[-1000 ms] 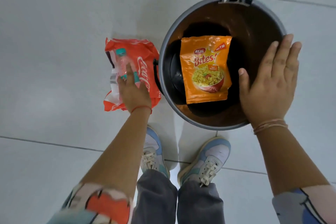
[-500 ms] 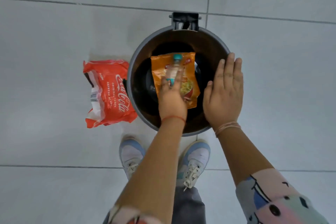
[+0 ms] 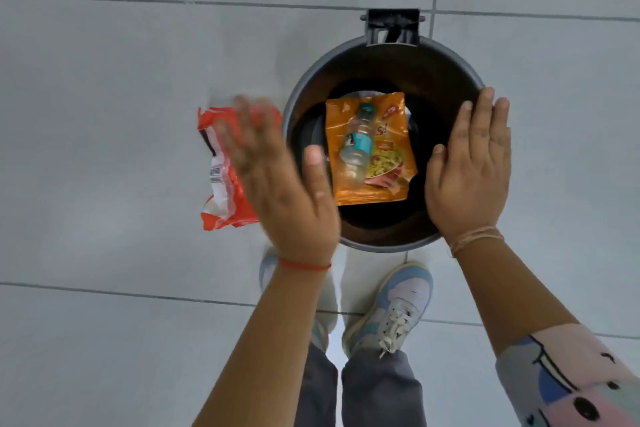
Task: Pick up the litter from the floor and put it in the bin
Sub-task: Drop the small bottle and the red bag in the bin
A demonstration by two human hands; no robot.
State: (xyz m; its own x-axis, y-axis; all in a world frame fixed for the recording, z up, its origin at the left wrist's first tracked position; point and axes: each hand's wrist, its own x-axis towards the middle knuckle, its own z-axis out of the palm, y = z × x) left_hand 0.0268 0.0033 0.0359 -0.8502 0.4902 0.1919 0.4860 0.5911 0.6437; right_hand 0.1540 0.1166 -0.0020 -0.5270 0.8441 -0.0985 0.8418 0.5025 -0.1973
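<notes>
A round grey bin (image 3: 450,55) stands open on the tiled floor in front of my feet. Inside it lies an orange snack packet (image 3: 388,180) with a small clear plastic bottle (image 3: 356,146), teal cap and label, lying on top. A crumpled red wrapper (image 3: 221,184) lies on the floor just left of the bin. My left hand (image 3: 280,184) is blurred, open and empty, hovering above the wrapper and the bin's left rim. My right hand (image 3: 471,170) is flat and open over the bin's right rim, holding nothing.
A black hinge bracket (image 3: 393,26) sticks out at the bin's far rim. My two sneakers (image 3: 398,305) stand just behind the bin. Pale grey floor tiles (image 3: 121,80) with thin grout lines spread all around.
My left hand carried the small bottle from the red wrapper over the bin, let it go onto the orange packet, and has swung back left, empty. My right hand stayed by the rim.
</notes>
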